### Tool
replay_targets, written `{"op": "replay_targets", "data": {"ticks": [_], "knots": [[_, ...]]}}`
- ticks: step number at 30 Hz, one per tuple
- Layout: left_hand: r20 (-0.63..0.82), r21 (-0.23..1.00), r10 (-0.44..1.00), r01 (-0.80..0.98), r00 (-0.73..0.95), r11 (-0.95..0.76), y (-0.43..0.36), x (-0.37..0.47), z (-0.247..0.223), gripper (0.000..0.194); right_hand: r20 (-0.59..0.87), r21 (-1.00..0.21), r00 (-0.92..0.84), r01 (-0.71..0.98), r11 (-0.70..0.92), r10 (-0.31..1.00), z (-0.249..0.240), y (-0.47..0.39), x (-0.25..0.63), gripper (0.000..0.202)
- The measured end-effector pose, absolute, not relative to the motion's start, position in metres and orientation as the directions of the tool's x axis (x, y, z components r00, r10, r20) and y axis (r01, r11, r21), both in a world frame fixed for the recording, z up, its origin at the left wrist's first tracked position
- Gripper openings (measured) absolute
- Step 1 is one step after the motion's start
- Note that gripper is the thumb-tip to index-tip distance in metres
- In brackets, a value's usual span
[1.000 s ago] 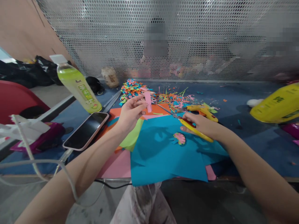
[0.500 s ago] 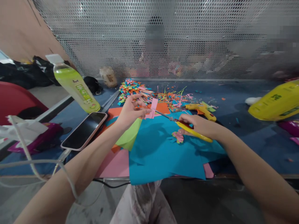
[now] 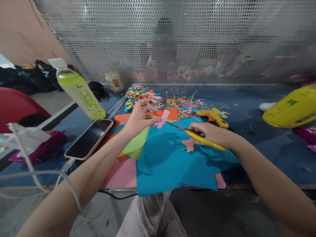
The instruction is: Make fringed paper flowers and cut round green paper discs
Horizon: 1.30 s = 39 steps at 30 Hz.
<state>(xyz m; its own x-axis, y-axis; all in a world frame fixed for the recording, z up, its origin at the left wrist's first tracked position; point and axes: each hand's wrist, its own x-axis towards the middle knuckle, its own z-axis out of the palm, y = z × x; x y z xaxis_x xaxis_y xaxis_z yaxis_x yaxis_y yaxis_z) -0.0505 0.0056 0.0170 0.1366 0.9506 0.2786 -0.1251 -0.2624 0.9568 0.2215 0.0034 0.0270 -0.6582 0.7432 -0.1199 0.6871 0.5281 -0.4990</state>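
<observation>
A pink paper strip [image 3: 165, 114] stands tilted between my two hands above the near orange and blue sheets, its long axis running from a lower end near my left fingertips to an upper end farther away and rightward. My scissors [image 3: 184, 128] point leftward and slightly away, blade tips at the strip, yellow handles slanting back toward my right wrist; how far the blades are parted, I cannot tell. My left hand [image 3: 144, 118] pinches the strip's left edge between thumb and fingertip, the other fingers fanned loosely apart above. My right hand [image 3: 209, 131] is curled around the handles over the blue sheet [image 3: 170, 161]. Both forearms reach forward from the lower corners, angling inward toward each other.
</observation>
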Motion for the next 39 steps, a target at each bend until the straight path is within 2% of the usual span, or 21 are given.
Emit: {"op": "replay_targets", "data": {"ticks": [7, 14, 19, 26, 29, 32, 34, 39], "knots": [[0.214, 0.967, 0.974, -0.158, 0.072, -0.200, 0.002, -0.046, 0.018, 0.066, -0.090, -0.510, -0.641, 0.687, 0.518, 0.762, 0.027, 0.005, 0.223, 0.026], [0.259, 0.963, 0.944, -0.128, 0.205, -0.236, 0.000, -0.046, 0.010, 0.073, -0.077, -0.493, -0.645, 0.687, 0.533, 0.760, 0.025, 0.007, 0.222, 0.022], [0.249, 0.965, 0.951, -0.131, 0.186, -0.227, 0.001, -0.046, 0.009, 0.072, -0.075, -0.492, -0.640, 0.690, 0.530, 0.764, 0.026, 0.007, 0.222, 0.020], [0.177, 0.981, 0.971, -0.110, 0.162, -0.161, 0.003, -0.047, 0.007, 0.073, -0.054, -0.484, -0.613, 0.706, 0.516, 0.788, 0.023, 0.008, 0.221, 0.029], [0.132, 0.991, 0.977, 0.003, 0.169, -0.135, 0.007, -0.049, 0.002, 0.070, -0.066, -0.433, -0.529, 0.779, 0.454, 0.846, 0.022, 0.010, 0.222, 0.036], [0.103, 0.979, 0.991, 0.166, 0.090, -0.117, 0.011, -0.053, -0.001, 0.065, -0.078, -0.294, -0.400, 0.885, 0.362, 0.913, 0.021, 0.012, 0.222, 0.043], [0.143, 0.944, 0.989, 0.295, 0.031, -0.146, 0.013, -0.058, -0.001, 0.057, -0.070, -0.208, -0.333, 0.927, 0.313, 0.940, 0.020, 0.014, 0.222, 0.047], [0.332, 0.664, 0.941, 0.695, 0.057, -0.276, 0.013, -0.065, 0.004, 0.031, -0.021, -0.075, -0.285, 0.956, 0.282, 0.958, 0.012, 0.019, 0.224, 0.055]]}}
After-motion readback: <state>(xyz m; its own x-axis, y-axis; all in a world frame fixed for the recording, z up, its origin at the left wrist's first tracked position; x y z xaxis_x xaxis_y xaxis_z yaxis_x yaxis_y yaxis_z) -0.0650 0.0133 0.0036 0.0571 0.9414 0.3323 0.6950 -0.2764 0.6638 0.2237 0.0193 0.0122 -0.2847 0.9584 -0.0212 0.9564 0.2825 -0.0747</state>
